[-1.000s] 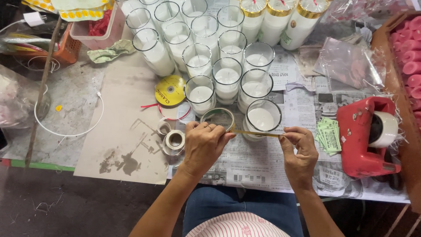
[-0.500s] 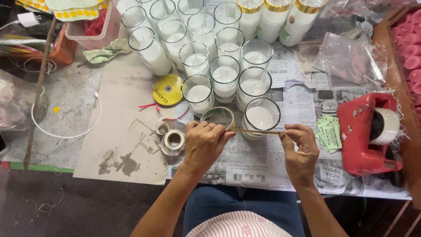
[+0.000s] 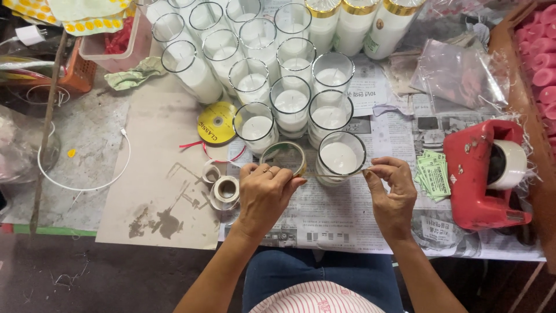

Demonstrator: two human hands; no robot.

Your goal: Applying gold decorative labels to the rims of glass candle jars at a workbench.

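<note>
The left hand point(image 3: 265, 194) closes around a roll of gold tape point(image 3: 284, 157), fingers curled over its near rim; the right hand point(image 3: 392, 191) pinches the free end of the tape strip point(image 3: 336, 174) between thumb and forefinger, so the strip runs taut and level between the two hands; the roll sits just above the newspaper point(image 3: 324, 214) that covers the near part of the table point(image 3: 87, 156), close in front of the person's lap; the strip crosses just in front of the nearest glass candle jar point(image 3: 340, 156), which is partly filled with white wax; behind it stand more glass jars point(image 3: 289, 98) of the same kind in close rows, and beyond them three tall white candles with gold tops point(image 3: 359, 23); left of the left hand lie two small tape rolls point(image 3: 223, 186) on a sheet of brown cardboard point(image 3: 156, 179), with a yellow ribbon spool point(image 3: 217, 123) a little farther back; right of the right hand lies a stack of green labels point(image 3: 435, 174), and beside that a red tape dispenser point(image 3: 483, 174) carrying a pale roll; a white cable point(image 3: 81, 185) loops over the bare grey part of the table at the left.
</note>
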